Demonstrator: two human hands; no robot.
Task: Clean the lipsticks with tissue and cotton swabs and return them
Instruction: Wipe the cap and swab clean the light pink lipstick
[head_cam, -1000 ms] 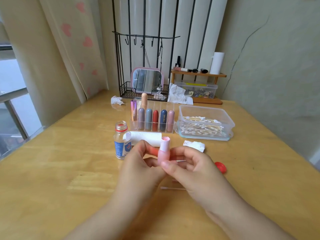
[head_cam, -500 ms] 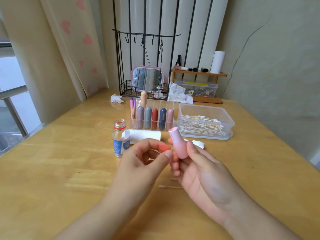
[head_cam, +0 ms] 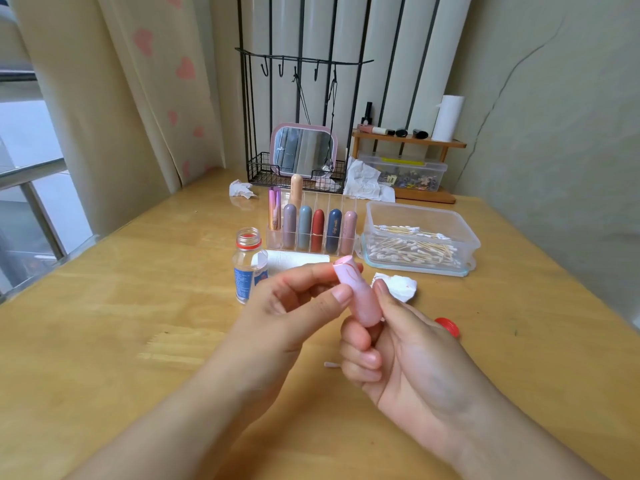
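A pale pink lipstick tube (head_cam: 356,296) with a thin red smear near its top is held above the table, its top tilted to the left. My right hand (head_cam: 398,358) grips the tube's lower half, thumb on its right side and fingers curled under it. My left hand (head_cam: 294,306) pinches the tube's upper end between thumb and index finger. Behind them, a clear organizer (head_cam: 348,199) holds several capped lipsticks upright. A clear box of cotton swabs (head_cam: 419,237) stands to its right. A red-stained tissue wad (head_cam: 398,287) lies just beyond my right hand. One used swab (head_cam: 330,364) lies on the table under my hands.
An open small bottle (head_cam: 247,265) stands left of my hands, in front of a white tissue roll (head_cam: 294,259). Its red cap (head_cam: 447,326) lies to the right. Crumpled tissues (head_cam: 240,188), a mirror (head_cam: 303,150) in a wire rack and a wooden shelf (head_cam: 408,142) sit at the back.
The tube went from upright to tilted with its top leaning left. My right hand turned and shifted down onto its lower half. My left hand moved up to its top.
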